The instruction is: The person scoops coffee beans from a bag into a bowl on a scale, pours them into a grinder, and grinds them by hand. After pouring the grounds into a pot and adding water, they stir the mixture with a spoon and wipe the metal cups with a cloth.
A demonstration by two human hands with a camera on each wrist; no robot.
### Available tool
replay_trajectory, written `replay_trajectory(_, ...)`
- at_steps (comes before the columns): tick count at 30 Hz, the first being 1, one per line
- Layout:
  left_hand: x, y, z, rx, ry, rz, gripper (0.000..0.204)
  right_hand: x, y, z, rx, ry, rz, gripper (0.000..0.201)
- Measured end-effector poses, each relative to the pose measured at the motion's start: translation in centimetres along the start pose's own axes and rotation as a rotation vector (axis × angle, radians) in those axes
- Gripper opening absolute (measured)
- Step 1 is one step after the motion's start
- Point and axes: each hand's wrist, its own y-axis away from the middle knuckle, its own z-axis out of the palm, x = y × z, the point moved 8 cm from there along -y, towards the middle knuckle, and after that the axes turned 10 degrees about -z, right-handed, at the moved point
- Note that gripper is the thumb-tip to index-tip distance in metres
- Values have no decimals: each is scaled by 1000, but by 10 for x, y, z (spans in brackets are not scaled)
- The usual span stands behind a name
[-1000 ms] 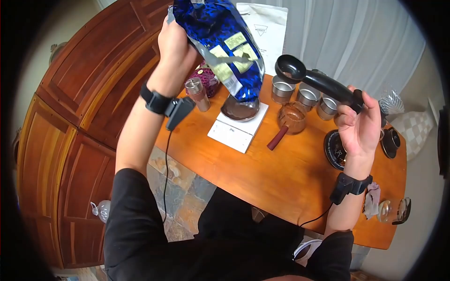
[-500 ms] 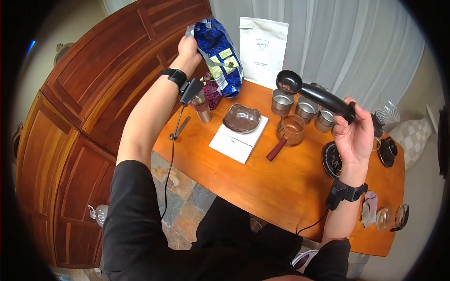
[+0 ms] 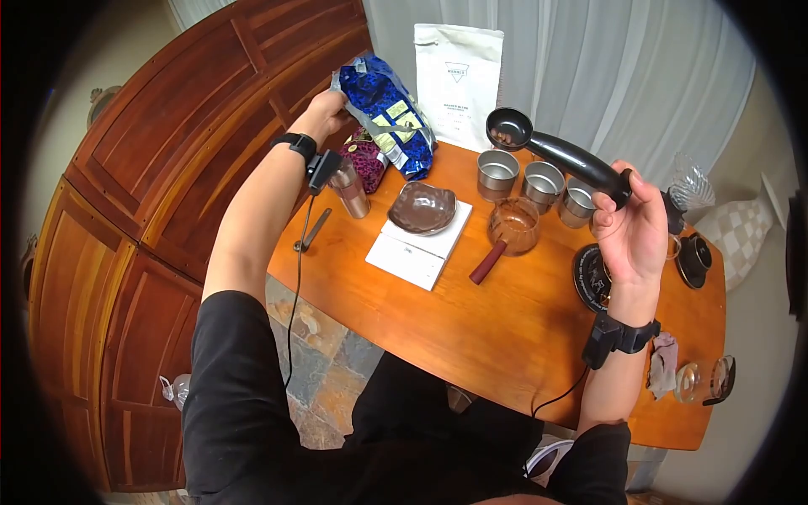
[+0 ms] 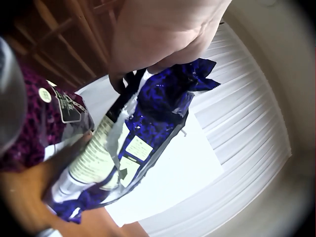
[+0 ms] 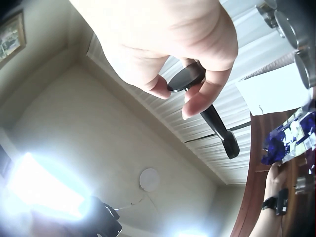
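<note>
At the back left of the table, my left hand (image 3: 328, 113) grips the top edge of a blue patterned foil bag (image 3: 396, 139). The bag leans, its lower end at the tabletop beside a purple patterned bag (image 3: 364, 160). In the left wrist view my fingers are curled over the blue bag's (image 4: 160, 106) crumpled top. Raised over the right side, my right hand (image 3: 633, 231) pinches the handle end of a black coffee scoop (image 3: 576, 157). Its bowl points left above the metal cups and has some brown matter inside. The right wrist view shows a flat black disc (image 5: 186, 77) between thumb and fingers.
On the wooden table (image 3: 379, 307), a brown dish (image 3: 422, 209) sits on a white scale (image 3: 406, 263). Nearby stand a glass pot with a red handle (image 3: 515, 227), several metal cups (image 3: 498, 172), a cylindrical grinder (image 3: 350, 192) and a white pouch (image 3: 459, 84). A small spoon (image 3: 315, 227) lies left.
The blue bag has moved from over the brown dish back and left, down to the table, with my left hand still gripping it. My right hand keeps the scoop raised at about the same place.
</note>
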Motion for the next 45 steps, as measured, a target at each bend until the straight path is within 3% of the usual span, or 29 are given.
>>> replay_trajectory(2,-5,-20,-26,71,-269,-34,30,1,0,-1,-3,2,6,22)
replay_trajectory(4,-9,-47,-52,27,-270,-22,28,0,0,0,-4,5,8,22)
replay_trajectory(6,-9,-46,-59,-30,-286,-39,25,1,0,1,-6,7,9,22)
replay_trajectory(9,-5,3,-50,28,-237,-175,22,2,0,1,-3,3,7,22)
replay_trajectory(12,-11,-1,-66,88,-309,-250,27,4,0,3,-1,-9,21,22)
replay_trajectory(15,-9,23,-64,170,-325,-247,32,9,-1,1,-13,-31,38,22)
replay_trajectory(24,-23,16,-86,138,-175,-287,34,13,1,4,-39,7,43,22)
replay_trajectory(27,-18,7,-100,80,-338,-272,29,12,2,7,-62,39,43,22)
replay_trajectory(28,-4,28,-97,238,-335,-152,25,13,2,9,-78,51,47,22)
replay_trajectory(31,26,78,-94,431,-98,275,25,13,3,11,-99,79,66,22)
replay_trajectory(32,27,118,-71,425,1,339,25,15,3,11,-102,88,77,22)
replay_trajectory(34,3,152,-32,38,334,305,22,18,3,11,-112,113,82,22)
replay_trajectory(35,-14,173,-6,-178,320,211,18,20,3,11,-118,128,86,22)
replay_trajectory(36,-36,195,29,-544,317,73,14,23,2,10,-124,146,94,22)
replay_trajectory(37,-62,220,55,-677,385,-111,14,26,2,9,-127,163,102,23)
replay_trajectory(38,-85,245,77,-626,415,-221,14,29,2,7,-130,180,113,23)
replay_trajectory(39,-115,262,100,-801,430,-396,16,31,2,6,-129,189,119,23)
replay_trajectory(42,-182,300,149,-877,186,-552,14,44,1,4,-123,222,151,24)
replay_trajectory(45,-208,335,180,-1096,103,-674,10,54,3,2,-125,278,174,25)
